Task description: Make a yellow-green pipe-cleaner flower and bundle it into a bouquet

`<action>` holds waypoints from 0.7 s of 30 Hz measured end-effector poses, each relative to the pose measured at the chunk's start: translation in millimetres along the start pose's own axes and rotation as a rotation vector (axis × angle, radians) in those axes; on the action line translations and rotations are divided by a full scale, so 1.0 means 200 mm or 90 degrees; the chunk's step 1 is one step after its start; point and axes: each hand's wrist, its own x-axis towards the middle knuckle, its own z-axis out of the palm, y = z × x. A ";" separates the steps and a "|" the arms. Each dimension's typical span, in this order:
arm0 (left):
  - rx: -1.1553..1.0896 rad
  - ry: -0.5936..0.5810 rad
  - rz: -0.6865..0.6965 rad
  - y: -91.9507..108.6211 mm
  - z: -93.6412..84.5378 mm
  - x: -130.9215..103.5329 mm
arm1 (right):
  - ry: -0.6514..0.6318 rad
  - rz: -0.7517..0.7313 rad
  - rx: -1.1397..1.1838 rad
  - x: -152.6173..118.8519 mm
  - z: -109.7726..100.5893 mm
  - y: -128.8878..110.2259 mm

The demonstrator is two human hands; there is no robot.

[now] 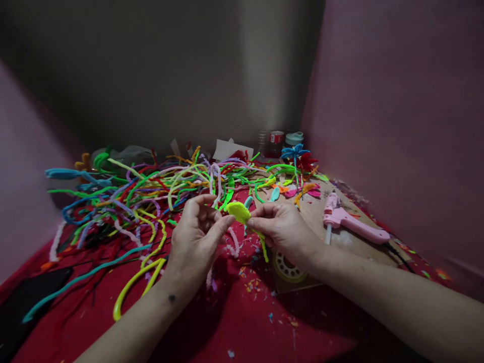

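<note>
Between my two hands is a yellow petal shape (239,212) that looks made of fuzzy pipe cleaner, with a yellow tail (263,246) hanging below my right fingers. My right hand (282,227) pinches the petal's right end between thumb and fingertips. At its left edge, the thumb of my left hand (196,234) touches the petal, the fingers curled behind it. Under my right wrist lies a yellow tape roll (289,266) with a ring of holes, partly covered. Behind my hands spreads a large heap of coloured pipe cleaners (189,184).
A pink glue gun (351,227) rests on a cardboard sheet (313,212) at right, its cord trailing. Finished petals (275,194) and a blue flower (295,152) are farther back. Bottles (276,143) stand by the wall. A dark flat object (34,302) lies left on the red cloth (242,322).
</note>
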 end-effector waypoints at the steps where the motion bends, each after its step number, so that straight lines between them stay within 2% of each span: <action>1: -0.014 -0.018 -0.042 0.01 0.01 0.00 | 0.004 -0.004 0.005 0.00 0.00 0.00; 5: -0.079 -0.130 -0.199 0.02 0.03 -0.03 | -0.004 -0.018 0.005 -0.01 0.01 0.02; 8: -0.120 -0.128 -0.243 0.01 0.05 -0.05 | -0.036 -0.036 -0.014 -0.01 0.02 0.03; 11: -0.111 -0.104 -0.232 0.01 0.05 -0.06 | -0.051 -0.057 -0.063 -0.02 0.03 0.03; 16: -0.065 -0.100 -0.193 0.01 0.05 -0.06 | -0.033 -0.107 -0.159 -0.04 0.02 0.02; 21: -0.055 -0.087 -0.138 0.01 0.05 -0.07 | -0.043 -0.102 -0.132 -0.05 0.03 0.04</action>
